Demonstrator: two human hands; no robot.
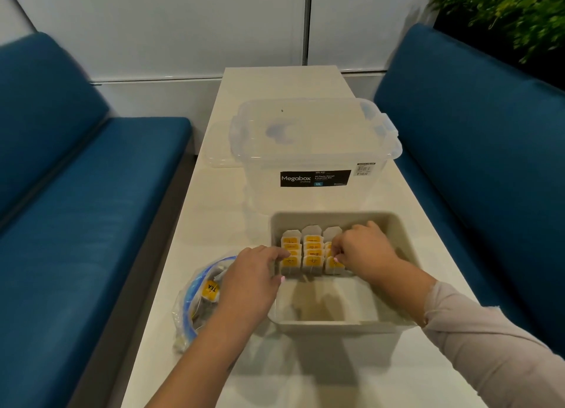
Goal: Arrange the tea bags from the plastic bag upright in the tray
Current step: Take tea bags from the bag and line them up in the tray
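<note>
fingertips (336, 248) of my right hand (363, 251) pinch a tea bag (333, 265), partly hidden; left hand (247, 282) rests relaxed at the tray (336, 323) wall beside upright rows; plastic bag (195, 303) holds more.

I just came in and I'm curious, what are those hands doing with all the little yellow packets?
A person is lining up tea bags standing upright in a beige tray. Three rows stand at its far end. The right hand pinches a tea bag in the right row, and the left hand touches the left row. More tea bags wait in the plastic bag left of the tray. A clear Megabox storage box sits behind it on the table.
</note>
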